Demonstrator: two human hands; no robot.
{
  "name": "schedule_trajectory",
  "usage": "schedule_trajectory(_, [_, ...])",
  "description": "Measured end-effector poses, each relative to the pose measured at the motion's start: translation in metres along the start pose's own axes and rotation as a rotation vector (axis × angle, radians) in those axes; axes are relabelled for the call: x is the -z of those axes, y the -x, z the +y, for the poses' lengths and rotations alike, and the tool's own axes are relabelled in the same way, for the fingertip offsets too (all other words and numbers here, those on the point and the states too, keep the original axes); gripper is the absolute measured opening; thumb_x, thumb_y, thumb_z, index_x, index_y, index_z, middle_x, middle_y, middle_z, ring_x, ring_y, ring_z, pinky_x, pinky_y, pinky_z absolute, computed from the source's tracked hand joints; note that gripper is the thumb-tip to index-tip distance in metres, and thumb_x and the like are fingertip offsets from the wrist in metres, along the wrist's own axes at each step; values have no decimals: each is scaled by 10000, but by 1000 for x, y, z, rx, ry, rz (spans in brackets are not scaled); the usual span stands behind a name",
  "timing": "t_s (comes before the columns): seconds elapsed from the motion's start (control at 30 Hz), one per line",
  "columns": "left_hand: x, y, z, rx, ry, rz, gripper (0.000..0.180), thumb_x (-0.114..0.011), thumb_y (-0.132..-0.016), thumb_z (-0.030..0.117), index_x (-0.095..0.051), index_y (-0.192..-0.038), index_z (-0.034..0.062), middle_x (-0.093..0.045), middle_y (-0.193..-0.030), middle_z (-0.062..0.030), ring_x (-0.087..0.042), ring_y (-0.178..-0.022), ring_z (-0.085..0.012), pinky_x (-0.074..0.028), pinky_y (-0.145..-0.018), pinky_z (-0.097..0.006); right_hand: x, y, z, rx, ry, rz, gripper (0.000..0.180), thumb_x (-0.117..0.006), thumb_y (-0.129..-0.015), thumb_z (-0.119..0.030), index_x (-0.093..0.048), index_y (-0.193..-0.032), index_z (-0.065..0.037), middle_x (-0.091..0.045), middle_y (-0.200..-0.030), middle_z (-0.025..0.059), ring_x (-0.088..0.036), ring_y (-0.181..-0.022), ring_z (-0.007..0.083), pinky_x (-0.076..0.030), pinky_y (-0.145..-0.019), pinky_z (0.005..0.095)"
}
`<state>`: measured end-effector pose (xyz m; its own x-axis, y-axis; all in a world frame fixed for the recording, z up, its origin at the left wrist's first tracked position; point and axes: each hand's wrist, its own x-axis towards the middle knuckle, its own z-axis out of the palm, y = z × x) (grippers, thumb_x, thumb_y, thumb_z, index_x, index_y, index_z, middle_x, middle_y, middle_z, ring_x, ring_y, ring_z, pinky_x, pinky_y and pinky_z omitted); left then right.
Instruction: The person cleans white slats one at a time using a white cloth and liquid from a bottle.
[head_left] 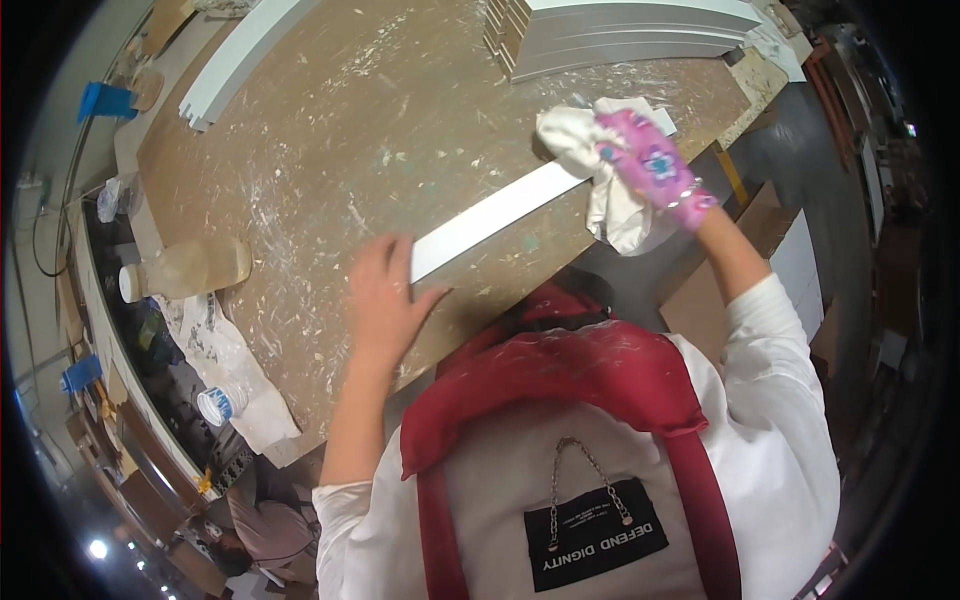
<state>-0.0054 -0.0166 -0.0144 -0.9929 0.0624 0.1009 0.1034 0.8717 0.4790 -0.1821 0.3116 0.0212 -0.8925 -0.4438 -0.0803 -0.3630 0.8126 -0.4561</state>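
- white strip lies slantwise on the table, between the two hands.
- left hand: bare, at the strip's lower-left end, thumb spread from fingers; can't tell if it's gripping.
- right hand: pink patterned glove, clamped on a white cloth, over the strip's upper-right part; a bit of strip shows past the cloth.
- middle of strip is uncovered between the hands.
- stacked boards sit at the table's far side, beyond the right hand.
- bottle lies on its side, left of the left hand, well apart from the strip.
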Motion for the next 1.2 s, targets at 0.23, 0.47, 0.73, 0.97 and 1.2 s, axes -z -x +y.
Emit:
schedule_trajectory(0.23, [-43,0,-17,15,47,125,454,-770,-671,200,-582,-1049,35,-527,-1083,-179,-486,-1011,-369,-367,-837,-454,-120,-7,-128,537,118,131,261,-579,-751,-221,-611,-990,-122,-601,-958,109,-587,-992,263,-472,-824,402])
schedule_trajectory(0.47, [-23,6,-17,36,99,98,487,-765,-672,166,-582,-1107,50,-548,-1058,-152,-501,-1001,-345,-380,-867,-421,-59,-43,37,46,116,340,275,-493,-897,-281,-617,-1039,-80,-629,-949,154,-614,-887,291,-492,-807,396])
schedule_trajectory(0.73, [19,-1,6,65,157,13,461,-686,-773,117,-545,-1207,53,-550,-1165,-140,-521,-1052,-299,-431,-865,-381,50,2,50,-265,-1407,574,334,-578,-913,-179,-537,-1196,-7,-612,-1085,82,-610,-933,168,-506,-832,299])
schedule_trajectory(0.97, [-43,-50,69,506,1461,-367,464,-547,-918,222,-460,-1313,-6,-578,-1188,-106,-564,-1042,-175,-466,-856,-293,-10,44,-108,-176,-800,-75,444,-587,-903,-257,-510,-1238,24,-566,-1222,143,-529,-1151,263,-405,-986,349])
schedule_trajectory(1.2, [-25,-60,86,374,1397,-239,275,-575,-912,177,-617,-1095,-25,-656,-971,-69,-603,-859,-126,-476,-750,-280,-39,59,-90,-267,-1210,-55,512,-604,-874,-88,-409,-1338,3,-569,-1200,66,-533,-1110,148,-419,-967,297])
